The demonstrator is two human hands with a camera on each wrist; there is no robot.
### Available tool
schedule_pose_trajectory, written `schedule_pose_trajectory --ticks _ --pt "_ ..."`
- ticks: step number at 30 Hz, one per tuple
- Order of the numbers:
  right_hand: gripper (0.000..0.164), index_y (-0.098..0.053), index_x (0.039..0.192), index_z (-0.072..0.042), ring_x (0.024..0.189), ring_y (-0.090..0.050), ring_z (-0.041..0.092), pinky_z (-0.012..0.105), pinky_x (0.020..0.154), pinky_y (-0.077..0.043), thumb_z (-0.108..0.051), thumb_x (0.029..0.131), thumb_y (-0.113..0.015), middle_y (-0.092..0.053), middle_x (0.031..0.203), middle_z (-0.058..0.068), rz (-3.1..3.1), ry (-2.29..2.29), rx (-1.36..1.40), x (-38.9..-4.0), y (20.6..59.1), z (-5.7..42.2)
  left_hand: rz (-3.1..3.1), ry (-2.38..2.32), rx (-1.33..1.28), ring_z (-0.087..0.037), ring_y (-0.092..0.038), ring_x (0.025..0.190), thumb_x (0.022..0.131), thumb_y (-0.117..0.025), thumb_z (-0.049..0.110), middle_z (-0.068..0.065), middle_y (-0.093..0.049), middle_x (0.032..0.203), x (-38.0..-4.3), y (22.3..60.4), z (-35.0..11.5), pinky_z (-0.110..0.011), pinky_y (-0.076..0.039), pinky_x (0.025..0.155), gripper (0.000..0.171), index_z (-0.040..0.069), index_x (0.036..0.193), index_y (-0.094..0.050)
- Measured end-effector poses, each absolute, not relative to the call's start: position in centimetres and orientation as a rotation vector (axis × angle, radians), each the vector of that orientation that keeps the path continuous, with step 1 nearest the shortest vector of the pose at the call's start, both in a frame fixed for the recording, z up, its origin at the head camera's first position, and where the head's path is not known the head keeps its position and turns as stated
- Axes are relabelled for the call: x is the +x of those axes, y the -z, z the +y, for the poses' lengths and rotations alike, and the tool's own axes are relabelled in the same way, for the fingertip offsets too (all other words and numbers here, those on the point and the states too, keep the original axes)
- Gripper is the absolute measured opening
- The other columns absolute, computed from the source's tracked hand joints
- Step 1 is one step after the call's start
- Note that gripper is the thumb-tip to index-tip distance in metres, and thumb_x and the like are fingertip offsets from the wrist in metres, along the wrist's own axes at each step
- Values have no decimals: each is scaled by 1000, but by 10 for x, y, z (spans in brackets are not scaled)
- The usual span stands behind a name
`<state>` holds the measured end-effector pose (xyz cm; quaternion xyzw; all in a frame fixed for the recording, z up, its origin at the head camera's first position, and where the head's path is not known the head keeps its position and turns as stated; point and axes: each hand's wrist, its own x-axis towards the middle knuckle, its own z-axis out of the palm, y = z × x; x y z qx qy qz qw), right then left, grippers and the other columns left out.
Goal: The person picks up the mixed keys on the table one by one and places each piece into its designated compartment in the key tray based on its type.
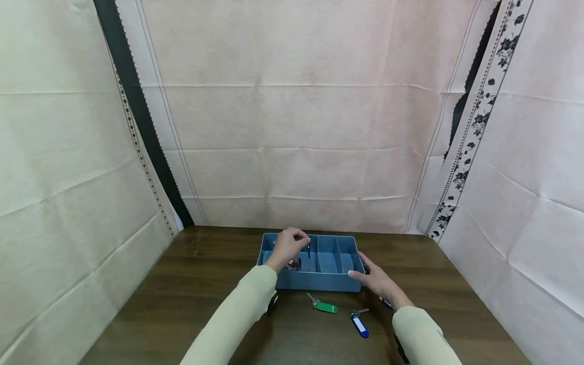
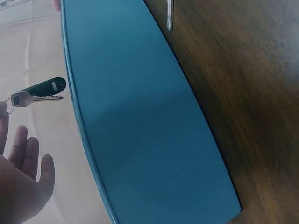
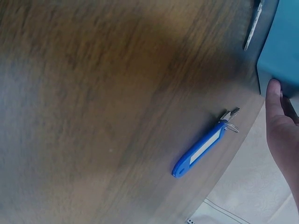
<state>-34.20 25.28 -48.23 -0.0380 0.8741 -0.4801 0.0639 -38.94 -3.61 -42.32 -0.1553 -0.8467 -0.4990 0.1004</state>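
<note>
My left hand (image 1: 288, 247) is above the left part of a blue compartment box (image 1: 315, 282). Its fingertips pinch a ring, from which a key with a dark green tag (image 2: 46, 87) hangs, beside the box's rim in the left wrist view. At the box's front right corner, my right hand (image 1: 376, 278) holds the wall, thumb at the front and fingers along the right side. Something red (image 1: 292, 262) lies in a left compartment, partly hidden by the left hand.
On the brown table (image 1: 191, 304), a key with a bright green tag (image 1: 325, 306) lies in front of the box. Nearer is one with a blue tag (image 1: 359, 324); another blue tag (image 1: 385, 303) shows partly under the right wrist. Pale cloth (image 1: 292, 126) hangs behind and at both sides.
</note>
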Motion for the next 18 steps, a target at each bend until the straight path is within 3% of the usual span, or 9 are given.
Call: schedule_pose_trajectory --ticks 8,18 --pt "93 -15 160 -19 141 -25 52 65 104 -34 -58 90 -63 -18 160 26 2640 1425 -118 -343 481 252 -2517 1429 -440 -19 -56 90 97 -66 23 -1 -63 103 -396 424 -35 -36 -52 82 11 15 94 -72" --pt "89 -13 160 -18 141 -22 52 66 104 -32 -53 93 -62 -16 160 26 2635 1428 -140 -342 480 254 -2584 1424 -482 -25 -56 112 99 -63 32 -7 -60 124 -394 428 -45 -44 -47 98 33 10 124 -65"
